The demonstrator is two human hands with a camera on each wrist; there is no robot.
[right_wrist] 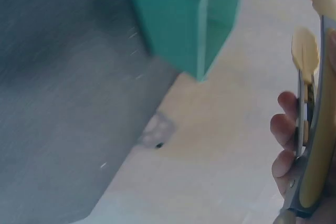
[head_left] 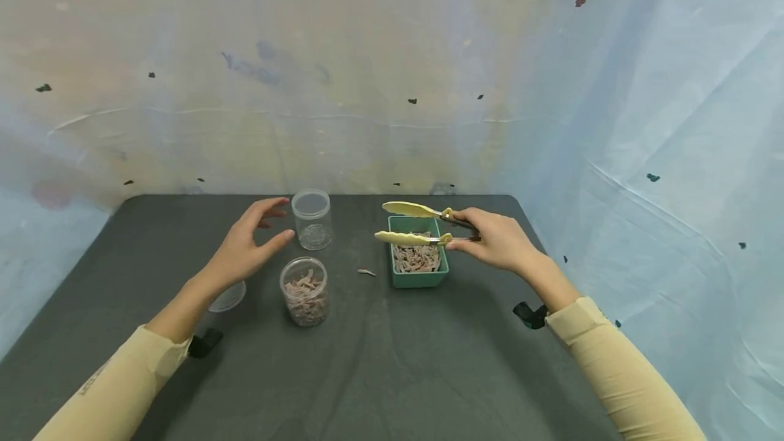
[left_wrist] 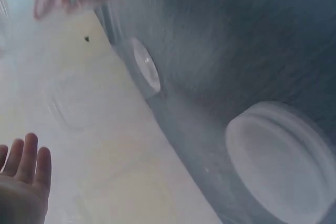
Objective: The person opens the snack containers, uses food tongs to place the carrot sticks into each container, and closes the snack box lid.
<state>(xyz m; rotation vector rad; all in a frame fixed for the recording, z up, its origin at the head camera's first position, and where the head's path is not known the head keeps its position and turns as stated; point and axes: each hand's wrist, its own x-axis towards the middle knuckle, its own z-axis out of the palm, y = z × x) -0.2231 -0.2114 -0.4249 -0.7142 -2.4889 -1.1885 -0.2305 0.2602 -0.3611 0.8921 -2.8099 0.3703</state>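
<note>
Found at the left, beside the left forearm, a translucent round plastic lid [head_left: 229, 297], lying on the dark grey tabletop [head_left: 269, 386]. Saw next the bare left hand [head_left: 248, 243], extended rightward from a pale yellow sleeve [head_left: 116, 386], fingers spread and thumb held apart. Could not determine contact with the farther jar. Recorded a clear round plastic jar [head_left: 307, 308] holding brownish-pink strips [head_left: 304, 286], upright, mouth upward, nearer the person. Recorded a second clear round plastic jar [head_left: 312, 223], farther off, also upright, long axis vertical. Located on the tabletop, between jars and box, a single loose brownish strip [head_left: 366, 271], long axis running left to right, right end slightly nearer the person. Observed a green rectangular open-topped box [head_left: 421, 280], part filled with similar strips. Observed across it in the head view a pair of yellow-tipped metal tongs [head_left: 412, 239], tips pointing left, long axis nearly crosswise to the person, one arm farther away than the other. Found both arms spread well apart. Could not judge height above the box. Noted rightmost the bare right hand [head_left: 499, 242], gripping the tongs' handles between thumb and fingers.
</note>
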